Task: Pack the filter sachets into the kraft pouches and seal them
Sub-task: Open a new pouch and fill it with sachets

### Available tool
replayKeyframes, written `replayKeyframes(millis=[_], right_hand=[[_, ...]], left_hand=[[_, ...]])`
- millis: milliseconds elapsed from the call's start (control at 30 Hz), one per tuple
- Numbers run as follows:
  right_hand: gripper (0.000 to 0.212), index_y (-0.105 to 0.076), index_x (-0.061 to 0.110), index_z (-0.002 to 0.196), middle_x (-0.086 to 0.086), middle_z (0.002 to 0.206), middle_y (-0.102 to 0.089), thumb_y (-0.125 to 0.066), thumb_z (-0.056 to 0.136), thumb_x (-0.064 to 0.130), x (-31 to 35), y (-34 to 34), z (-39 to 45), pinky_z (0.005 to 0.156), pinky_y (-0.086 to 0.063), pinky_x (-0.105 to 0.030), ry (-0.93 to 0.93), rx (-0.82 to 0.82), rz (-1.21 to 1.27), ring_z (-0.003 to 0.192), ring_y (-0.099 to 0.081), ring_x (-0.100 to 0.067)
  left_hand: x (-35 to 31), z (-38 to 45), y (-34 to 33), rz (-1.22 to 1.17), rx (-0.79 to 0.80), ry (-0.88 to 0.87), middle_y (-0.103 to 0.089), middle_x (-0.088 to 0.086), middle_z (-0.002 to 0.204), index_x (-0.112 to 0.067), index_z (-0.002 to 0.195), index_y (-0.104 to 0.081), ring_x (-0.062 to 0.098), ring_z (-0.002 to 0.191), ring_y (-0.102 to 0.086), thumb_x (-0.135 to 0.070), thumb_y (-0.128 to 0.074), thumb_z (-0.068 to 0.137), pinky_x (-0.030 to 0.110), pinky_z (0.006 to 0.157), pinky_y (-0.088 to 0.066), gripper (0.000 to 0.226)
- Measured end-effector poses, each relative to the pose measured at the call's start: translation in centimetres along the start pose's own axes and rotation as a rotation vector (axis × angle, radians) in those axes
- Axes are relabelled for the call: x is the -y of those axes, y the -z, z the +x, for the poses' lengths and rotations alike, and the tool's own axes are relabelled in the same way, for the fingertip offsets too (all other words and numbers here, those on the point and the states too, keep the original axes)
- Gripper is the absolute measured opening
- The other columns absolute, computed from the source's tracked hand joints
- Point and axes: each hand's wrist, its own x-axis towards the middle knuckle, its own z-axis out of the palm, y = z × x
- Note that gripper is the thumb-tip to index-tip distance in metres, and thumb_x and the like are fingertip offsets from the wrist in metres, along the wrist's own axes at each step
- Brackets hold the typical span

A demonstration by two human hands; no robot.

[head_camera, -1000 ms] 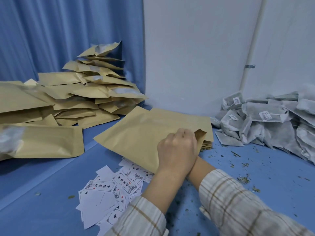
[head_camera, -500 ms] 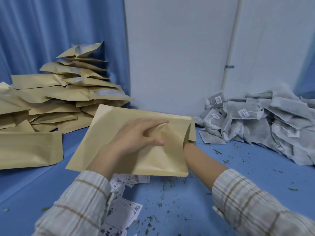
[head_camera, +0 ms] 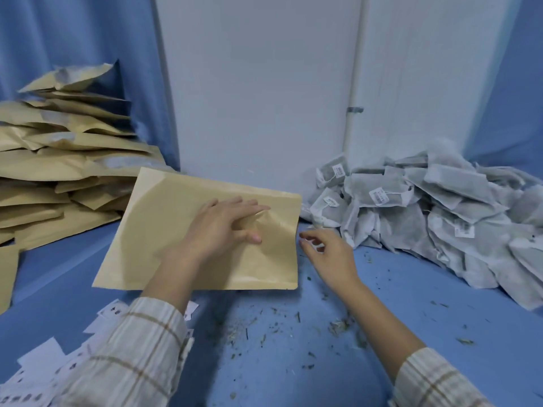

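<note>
Progress check, judging from how the piles lie: maybe halfway, hard to call exactly.

Done side first. Along the left edge of the table (head_camera: 396, 289) there's a tall, messy stack of kraft pouches (head_camera: 67, 160) that look puffy, so I'd guess those are already filled. Whether they're actually sealed I can't tell from this angle.

Still to do: a big heap of sachets (head_camera: 426, 218) sits at the far right corner against the wall, grey mesh bags with little white tags. Plenty left in there, so lots more rounds to go.

Right now one pouch (head_camera: 164, 230) is in play, held near the middle of the table with its mouth pointing right, toward the heap. Left hand (head_camera: 220, 230) lies on top of it, thumb and fingers pinching the upper paper layer into a crease, which looks to me like working the mouth open. Right hand (head_camera: 326, 254) is just beside the mouth, not touching it, fingers loosely curled and holding nothing.

So this pouch looks empty and unsealed: it still needs sachets in and the top closed.

Other stuff: white printed slips (head_camera: 44, 368) scattered at the near left edge, and loose leaf crumbs (head_camera: 264, 327) all over the near middle.
</note>
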Motion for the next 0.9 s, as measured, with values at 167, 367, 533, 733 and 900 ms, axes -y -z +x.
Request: replayKeyframes(millis=[167,367,533,733,900], right_hand=[[0.035,-0.058,0.013,0.123,-0.002,0.131,-0.052,-0.052,0.09,0.025,-5.3,-1.6,1.7,0.093,-0.04,-0.029,-0.222,0.138,-0.347,0.122,-0.043,-0.018],[0.032,-0.054,0.017,0.123,-0.002,0.125,-0.048,-0.044,0.096,0.029,-7.5,-3.0,2.2,0.084,-0.039,-0.029,-0.178,0.101,-0.593,0.116,-0.041,-0.021],[0.025,-0.067,0.01,0.094,-0.006,0.1,-0.056,-0.044,0.097,0.018,-7.0,-0.9,2.5,0.069,-0.032,-0.023,-0.21,-0.255,-0.259,0.096,-0.049,-0.021],[0.034,-0.033,0.016,0.057,0.001,0.057,-0.033,-0.041,0.09,0.022,-6.4,2.7,3.5,0.051,-0.025,-0.032,-0.57,-0.543,0.187,0.057,-0.03,-0.017],[0.031,-0.041,0.018,0.056,0.005,0.055,-0.034,-0.052,0.085,0.024,-4.9,2.6,3.5,0.061,-0.028,-0.029,-0.485,-0.376,0.331,0.058,-0.031,-0.014]], left_hand=[[1.2,2.8,-2.3,-0.141,0.015,0.02,-0.045,-0.017,0.142,-0.055,0.12,-0.048,0.006,0.138,-0.03,-0.037,-0.077,0.071,0.036,0.116,-0.009,0.059],[2.4,3.3,-3.7,-0.356,-0.072,0.052,-0.058,-0.02,0.126,-0.046,0.116,-0.062,0.007,0.125,-0.047,-0.022,-0.081,0.069,0.036,0.112,-0.029,0.055],[2.0,3.0,-4.1,-0.307,-0.132,0.053,-0.054,-0.013,0.136,-0.041,0.123,-0.059,0.008,0.133,-0.04,-0.024,-0.08,0.07,0.038,0.115,-0.023,0.059],[1.8,2.8,-4.1,-0.313,-0.122,0.055,-0.049,-0.016,0.139,-0.05,0.12,-0.056,0.007,0.135,-0.036,-0.027,-0.079,0.071,0.044,0.115,-0.019,0.059],[1.2,2.8,-4.4,-0.315,-0.119,0.045,-0.045,-0.018,0.142,-0.054,0.12,-0.051,0.004,0.137,-0.031,-0.028,-0.078,0.07,0.043,0.116,-0.017,0.062]])
